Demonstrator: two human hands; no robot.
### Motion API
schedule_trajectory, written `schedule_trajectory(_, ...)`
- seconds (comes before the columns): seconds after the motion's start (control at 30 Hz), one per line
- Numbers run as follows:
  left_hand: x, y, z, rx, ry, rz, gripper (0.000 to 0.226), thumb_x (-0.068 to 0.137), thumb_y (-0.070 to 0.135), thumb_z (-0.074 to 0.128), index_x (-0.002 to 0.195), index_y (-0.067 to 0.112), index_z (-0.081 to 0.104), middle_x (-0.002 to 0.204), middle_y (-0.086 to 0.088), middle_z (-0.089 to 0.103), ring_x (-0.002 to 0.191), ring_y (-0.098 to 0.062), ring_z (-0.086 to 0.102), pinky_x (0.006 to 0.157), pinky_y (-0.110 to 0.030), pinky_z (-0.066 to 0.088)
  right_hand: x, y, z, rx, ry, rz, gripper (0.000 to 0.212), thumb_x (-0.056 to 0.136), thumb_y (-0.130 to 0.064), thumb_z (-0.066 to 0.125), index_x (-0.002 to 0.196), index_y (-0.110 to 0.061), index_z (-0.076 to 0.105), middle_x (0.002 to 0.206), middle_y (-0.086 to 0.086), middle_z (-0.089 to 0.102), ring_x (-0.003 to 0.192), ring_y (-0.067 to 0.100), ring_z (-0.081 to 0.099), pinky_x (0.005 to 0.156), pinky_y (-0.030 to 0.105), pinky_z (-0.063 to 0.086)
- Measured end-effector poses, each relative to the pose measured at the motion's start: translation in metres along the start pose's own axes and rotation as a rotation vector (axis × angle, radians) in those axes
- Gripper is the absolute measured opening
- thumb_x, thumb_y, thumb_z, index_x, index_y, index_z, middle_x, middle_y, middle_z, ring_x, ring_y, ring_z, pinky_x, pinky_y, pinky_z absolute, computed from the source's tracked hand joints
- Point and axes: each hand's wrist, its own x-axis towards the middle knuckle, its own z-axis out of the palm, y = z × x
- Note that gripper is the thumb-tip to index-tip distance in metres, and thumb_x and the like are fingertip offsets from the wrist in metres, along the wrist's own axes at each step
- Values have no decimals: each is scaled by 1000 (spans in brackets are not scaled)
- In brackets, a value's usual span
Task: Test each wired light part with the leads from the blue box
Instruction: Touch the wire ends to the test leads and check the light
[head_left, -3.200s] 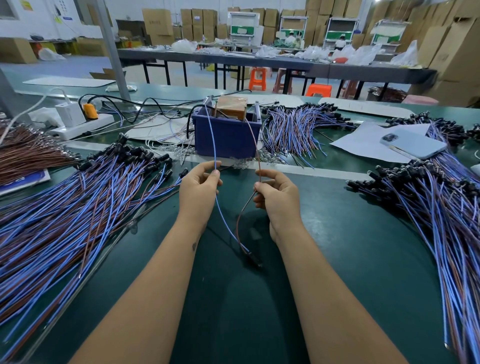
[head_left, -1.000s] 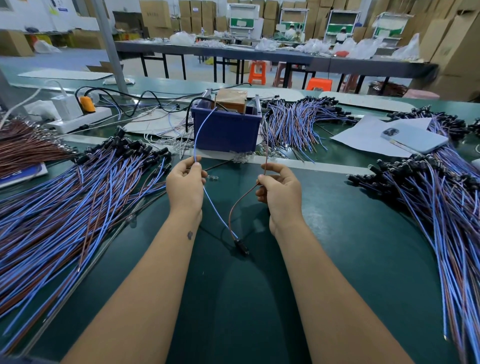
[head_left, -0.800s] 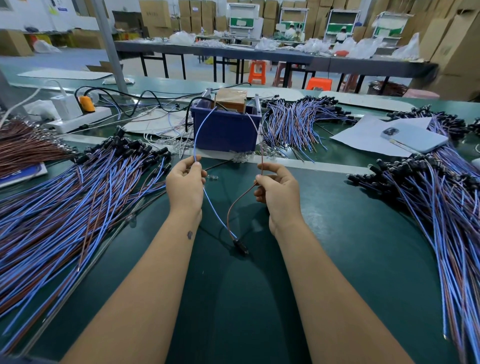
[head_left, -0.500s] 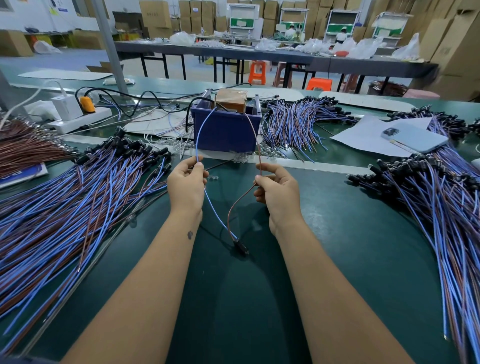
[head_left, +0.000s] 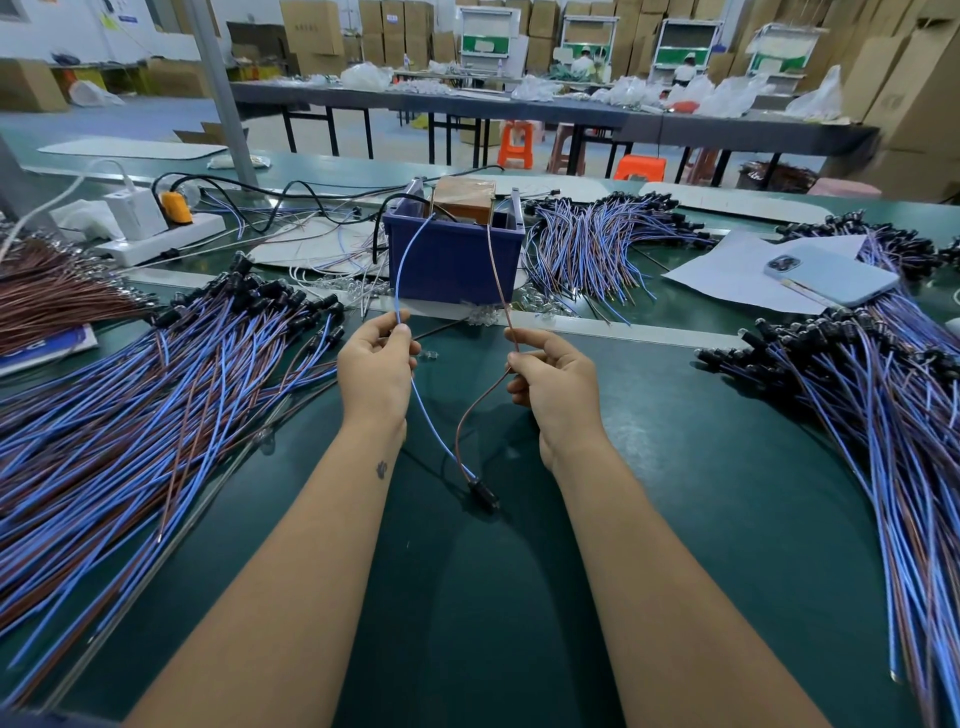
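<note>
The blue box (head_left: 452, 262) stands at the middle back of the green table (head_left: 675, 493), with a brown block inside. A blue lead (head_left: 402, 270) runs from it down to my left hand (head_left: 376, 371), and a brown lead (head_left: 497, 270) runs to my right hand (head_left: 558, 387). My left hand pinches the blue lead against the blue wire of one light part. My right hand pinches the brown lead against that part's brown wire. The part's black head (head_left: 483, 491) lies on the table between my forearms.
A big pile of wired parts (head_left: 156, 415) fans out on the left, another pile (head_left: 883, 415) on the right, a third (head_left: 597, 244) behind the box. A phone (head_left: 831, 273) lies on paper at the right. A power strip (head_left: 156, 234) sits at back left.
The camera shifted and my hands moved slightly away from me, toward the box, since the oldest frame. Over the last second both hands keep their pinch and barely move.
</note>
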Motion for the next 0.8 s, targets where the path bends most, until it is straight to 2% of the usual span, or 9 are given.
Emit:
schedule_trajectory(0.47,0,0,0,3,-5,-3,16,98,6,51,102,13,65,69,1,55,54,-1,48,51,-13,42,1,2,-1,-16,17,-3,30,90,3,55,95,-23,68,71,-1,55,47,3,50,48,16,44)
schedule_trajectory(0.6,-1,2,-1,18,-24,-18,19,97,5,50,93,17,65,68,0,57,53,-2,50,51,-13,42,2,1,-2,-24,24,1,27,88,5,54,95,-18,67,71,1,55,46,2,50,48,17,45)
schedule_trajectory(0.7,-5,5,3,108,-138,-61,21,93,0,45,88,15,60,63,-3,60,44,-4,51,43,-13,39,1,1,-1,-68,0,7,26,84,7,53,84,-17,63,68,1,57,47,5,49,46,17,43)
schedule_trajectory(0.8,-13,7,11,187,-333,-59,21,92,0,45,96,16,58,55,-3,60,41,-5,50,40,-15,40,1,4,3,-221,-76,-37,28,80,7,53,82,-20,61,65,1,56,51,10,47,48,21,40)
